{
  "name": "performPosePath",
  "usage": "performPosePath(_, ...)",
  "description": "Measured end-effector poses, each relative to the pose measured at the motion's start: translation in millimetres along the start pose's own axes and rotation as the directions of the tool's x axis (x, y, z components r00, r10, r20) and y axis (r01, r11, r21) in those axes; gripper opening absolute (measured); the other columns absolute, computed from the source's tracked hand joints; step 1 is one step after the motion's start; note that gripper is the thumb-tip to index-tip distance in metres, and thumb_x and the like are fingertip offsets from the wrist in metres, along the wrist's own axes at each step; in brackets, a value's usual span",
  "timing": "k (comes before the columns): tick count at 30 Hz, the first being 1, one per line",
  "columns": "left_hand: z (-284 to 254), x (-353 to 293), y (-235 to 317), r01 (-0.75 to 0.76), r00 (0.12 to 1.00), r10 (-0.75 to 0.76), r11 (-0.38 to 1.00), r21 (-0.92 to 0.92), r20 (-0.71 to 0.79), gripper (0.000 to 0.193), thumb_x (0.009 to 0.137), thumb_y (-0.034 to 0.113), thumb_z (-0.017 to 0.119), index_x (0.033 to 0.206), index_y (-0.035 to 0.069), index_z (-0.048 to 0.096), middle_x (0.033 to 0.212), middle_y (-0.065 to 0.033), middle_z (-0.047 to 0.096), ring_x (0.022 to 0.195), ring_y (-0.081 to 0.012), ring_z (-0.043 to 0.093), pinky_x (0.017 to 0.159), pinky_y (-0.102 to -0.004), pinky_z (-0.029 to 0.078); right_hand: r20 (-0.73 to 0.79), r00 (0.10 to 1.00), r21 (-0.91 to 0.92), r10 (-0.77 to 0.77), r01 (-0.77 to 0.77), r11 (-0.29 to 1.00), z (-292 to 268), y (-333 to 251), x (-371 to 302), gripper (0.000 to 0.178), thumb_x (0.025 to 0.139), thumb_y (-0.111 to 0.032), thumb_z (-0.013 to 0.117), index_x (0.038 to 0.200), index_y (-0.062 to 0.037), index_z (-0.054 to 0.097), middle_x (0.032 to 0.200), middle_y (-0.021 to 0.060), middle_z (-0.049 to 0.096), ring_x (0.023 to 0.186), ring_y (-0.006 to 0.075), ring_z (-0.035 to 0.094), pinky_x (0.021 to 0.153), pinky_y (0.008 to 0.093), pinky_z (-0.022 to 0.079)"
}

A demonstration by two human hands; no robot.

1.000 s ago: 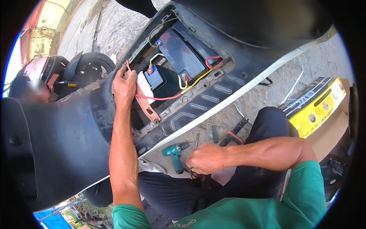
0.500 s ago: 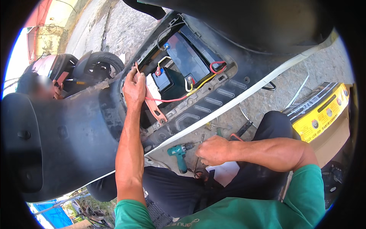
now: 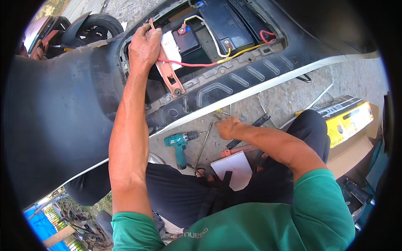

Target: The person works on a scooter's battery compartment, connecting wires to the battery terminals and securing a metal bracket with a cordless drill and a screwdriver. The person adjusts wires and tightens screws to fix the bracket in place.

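My left hand is closed round the upper end of a reddish metal bracket, which lies across the open floor compartment of a scooter. A red cable runs over the bracket. Beside it are a white block and dark batteries with cable terminals. Low over the ground, my right hand has its fingers curled together near a small yellow-handled tool; what they hold, if anything, is hidden. A teal cordless drill lies left of that hand, with a thin metal rod between them.
Between my legs lie a white flat piece and another reddish bar. A black tool rests right of my right hand. An opened yellow and black carton stands at right. Another person's hand shows by a parked vehicle's wheel.
The view has shifted, bringing the compartment higher. My right hand has moved away from the drill, outward toward the yellow-handled tool. My left hand keeps its hold on the bracket.
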State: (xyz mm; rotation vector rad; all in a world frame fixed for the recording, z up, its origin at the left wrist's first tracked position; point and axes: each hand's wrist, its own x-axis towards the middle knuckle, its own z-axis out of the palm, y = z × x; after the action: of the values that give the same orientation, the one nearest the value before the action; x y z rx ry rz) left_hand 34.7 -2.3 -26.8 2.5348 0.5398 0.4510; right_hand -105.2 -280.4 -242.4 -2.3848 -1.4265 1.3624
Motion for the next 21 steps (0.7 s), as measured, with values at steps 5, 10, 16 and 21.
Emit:
performPosePath(5, 3.5, -3.2, -2.5, -0.016, 1.000, 0.016, 1.000, -0.016, -0.027, 0.064, 0.088, 0.048, 0.064, 0.134, 0.005, 0.066, 0.128, -0.0261, 0.069, 0.121, -0.0426, 0.065, 0.107, -0.0449, 0.048, -0.074, 0.995, -0.102, 0.071, -0.079, 0.992, 13.9, -9.3, -9.3, 0.032, 0.093, -0.017, 0.062, 0.122, -0.0043, 0.066, 0.115, 0.0144, 0.076, 0.106, 0.0283, 0.075, 0.083, 0.0419, 0.059)
performPosePath(10, 1.4, -4.2, 3.2, 0.002, 1.000, -0.003, 0.998, -0.058, -0.015, 0.061, 0.088, 0.048, 0.063, 0.132, 0.006, 0.067, 0.124, -0.0262, 0.070, 0.118, -0.0445, 0.065, 0.104, -0.0476, 0.049, -0.008, 0.995, -0.239, 0.099, -0.098, 0.966, 27.8, 4.9, -22.2, 0.035, 0.097, -0.017, 0.061, 0.129, -0.0040, 0.058, 0.111, 0.0128, 0.077, 0.101, 0.0284, 0.076, 0.079, 0.0410, 0.061)
performPosePath(16, -8.2, -11.9, 4.1, 0.091, 0.996, -0.089, 0.994, -0.068, 0.033, 0.062, 0.091, 0.046, 0.062, 0.141, 0.011, 0.059, 0.121, -0.0294, 0.069, 0.118, -0.0470, 0.065, 0.103, -0.0524, 0.049, -0.001, 0.985, -0.156, 0.175, -0.173, 0.972, 21.2, 9.2, -35.7, 0.042, 0.098, -0.022, 0.057, 0.138, -0.0081, 0.056, 0.118, 0.0187, 0.073, 0.115, 0.0338, 0.070, 0.094, 0.0456, 0.056)
performPosePath(21, -8.5, -12.2, 21.0, 0.156, 0.984, -0.145, 0.982, -0.109, 0.102, 0.060, 0.091, 0.043, 0.063, 0.142, 0.010, 0.058, 0.125, -0.0266, 0.069, 0.119, -0.0454, 0.064, 0.103, -0.0519, 0.049, 0.175, 0.984, -0.112, 0.016, 0.003, 0.994, -96.5, -22.5, -139.6, 0.050, 0.092, -0.030, 0.062, 0.134, -0.0038, 0.056, 0.108, 0.0268, 0.072, 0.108, 0.0434, 0.069, 0.094, 0.0497, 0.055)
